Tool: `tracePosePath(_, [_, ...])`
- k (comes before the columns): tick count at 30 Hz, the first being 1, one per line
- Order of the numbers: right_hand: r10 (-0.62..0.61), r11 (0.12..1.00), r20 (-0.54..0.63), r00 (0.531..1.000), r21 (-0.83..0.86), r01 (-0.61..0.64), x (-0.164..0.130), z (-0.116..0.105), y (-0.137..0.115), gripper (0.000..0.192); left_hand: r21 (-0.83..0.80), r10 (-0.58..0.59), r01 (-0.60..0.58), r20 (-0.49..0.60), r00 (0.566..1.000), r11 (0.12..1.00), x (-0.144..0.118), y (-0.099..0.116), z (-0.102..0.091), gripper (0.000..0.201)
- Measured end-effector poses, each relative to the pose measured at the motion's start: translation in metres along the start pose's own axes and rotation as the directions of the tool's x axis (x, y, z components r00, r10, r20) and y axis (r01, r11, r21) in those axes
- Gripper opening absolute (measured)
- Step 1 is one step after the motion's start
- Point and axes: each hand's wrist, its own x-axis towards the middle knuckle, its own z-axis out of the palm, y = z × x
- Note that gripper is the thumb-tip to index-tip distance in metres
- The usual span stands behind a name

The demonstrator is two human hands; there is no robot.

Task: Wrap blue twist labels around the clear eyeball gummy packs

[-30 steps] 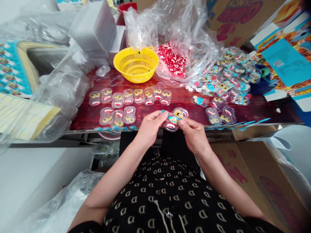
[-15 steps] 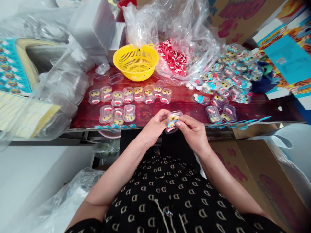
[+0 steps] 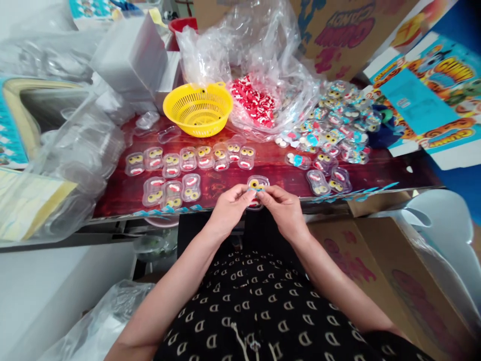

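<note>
I observe through the head view that both hands are occupied with one item. The left hand (image 3: 231, 208) is closed, thumb and fingers pinching a clear, narrow-waisted plastic pack (image 3: 258, 181) from its left side. The right hand (image 3: 282, 209) is closed on the same pack from the right, the two thumbs nearly meeting across its waist. A small piece of a printed blue paper strip (image 3: 257, 190) shows at the thumbs; the rest is covered by fingers. Round yellow eye-shaped pieces show above the fingers and a red lip-shaped piece below. The pack sits between the hands at the near edge of the glossy dark-red bench (image 3: 394, 168); I cannot tell whether it touches the surface.

Beyond and left of the left hand I count eight similar clear packs in an upper row (image 3: 188, 159) and three in a lower row (image 3: 172, 194). Straight beyond these stands a yellow slotted plastic basket (image 3: 203, 131). Beyond the hands lies a clear crinkled plastic bag (image 3: 270, 30) with red-and-white lip-shaped pieces (image 3: 256, 103). Right of the right hand lie two clear packs, side by side (image 3: 318, 182); beyond them rises a heap of blue-banded packs (image 3: 338, 125).
</note>
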Motion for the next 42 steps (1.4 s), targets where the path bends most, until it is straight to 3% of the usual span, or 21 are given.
tracePosePath(4, [0.066,0.995,0.074,0.995,-0.077,-0.060,0.004,-0.002,-0.007,0.022,0.412,0.088,-0.069,-0.026,0.996,0.909,0.006,0.008,-0.006,0.020])
tracePosePath(6, [0.130,0.986,0.144,0.981,-0.125,-0.112,0.009,-0.007,-0.011,0.026,0.471,0.084,-0.070,-0.010,0.996,0.879,0.009,0.009,-0.006,0.028])
tracePosePath(8, [0.204,0.974,0.193,0.960,-0.142,-0.178,0.021,-0.016,-0.016,0.031,0.398,0.038,-0.038,0.009,0.999,0.917,0.013,0.007,-0.005,0.029])
tracePosePath(10, [0.238,0.967,0.160,0.958,-0.127,-0.219,0.044,-0.030,-0.022,0.037,0.276,-0.004,0.000,0.014,1.000,0.961,0.017,0.005,-0.004,0.028])
tracePosePath(12, [0.199,0.977,0.043,0.979,-0.081,-0.195,0.079,-0.050,-0.032,0.039,0.176,-0.026,0.027,-0.007,1.000,0.984,0.020,0.002,-0.004,0.029])
tracePosePath(15, [0.042,0.999,-0.127,0.991,0.011,-0.041,0.135,-0.087,-0.052,0.036,0.109,-0.052,0.053,-0.016,0.999,0.993,0.024,0.001,-0.005,0.027])
tracePosePath(16, [0.003,1.000,-0.162,0.987,-0.018,-0.006,0.149,-0.099,-0.057,0.033,0.100,-0.060,0.061,-0.011,0.998,0.993,0.024,0.002,-0.006,0.026])
tracePosePath(19, [-0.074,0.944,-0.228,0.971,-0.330,-0.006,0.165,-0.126,-0.063,0.022,0.086,-0.069,0.069,-0.011,0.998,0.994,0.024,0.003,-0.006,0.023])
tracePosePath(21, [-0.079,0.791,-0.155,0.985,-0.611,-0.033,0.158,-0.134,-0.058,0.015,0.085,-0.066,0.067,-0.012,0.998,0.994,0.024,0.004,-0.005,0.022])
tracePosePath(22, [-0.059,0.662,-0.082,0.995,-0.749,-0.023,0.152,-0.134,-0.053,0.013,0.088,-0.062,0.063,-0.011,0.998,0.994,0.024,0.004,-0.005,0.022])
tracePosePath(24, [0.027,0.317,0.072,0.997,-0.946,0.060,0.140,-0.132,-0.045,0.016,0.098,-0.055,0.055,-0.009,0.998,0.994,0.024,0.004,-0.004,0.022])
tracePosePath(25, [0.078,0.156,0.130,0.988,-0.981,0.117,0.135,-0.129,-0.041,0.021,0.105,-0.052,0.053,-0.008,0.999,0.993,0.024,0.004,-0.004,0.022])
tracePosePath(26, [0.118,0.049,0.169,0.979,-0.985,0.164,0.132,-0.127,-0.039,0.025,0.110,-0.051,0.052,-0.008,0.999,0.993,0.024,0.004,-0.004,0.022])
tracePosePath(29, [0.174,-0.085,0.239,0.955,-0.963,0.257,0.133,-0.122,-0.034,0.032,0.116,-0.054,0.055,-0.012,0.998,0.992,0.023,0.003,-0.004,0.020])
tracePosePath(34, [0.164,-0.097,0.253,0.953,-0.958,0.271,0.141,-0.122,-0.026,0.035,0.120,-0.037,0.038,-0.015,0.999,0.992,0.023,0.000,-0.005,0.021])
tracePosePath(39, [0.066,0.071,0.267,0.961,-0.962,0.262,0.146,-0.124,-0.022,0.039,0.109,-0.033,0.035,-0.012,0.999,0.993,0.025,-0.004,-0.007,0.026])
tracePosePath(42, [-0.012,0.126,0.258,0.966,-0.958,0.258,0.151,-0.128,-0.026,0.034,0.104,-0.035,0.037,-0.018,0.999,0.994,0.025,-0.004,-0.007,0.027])
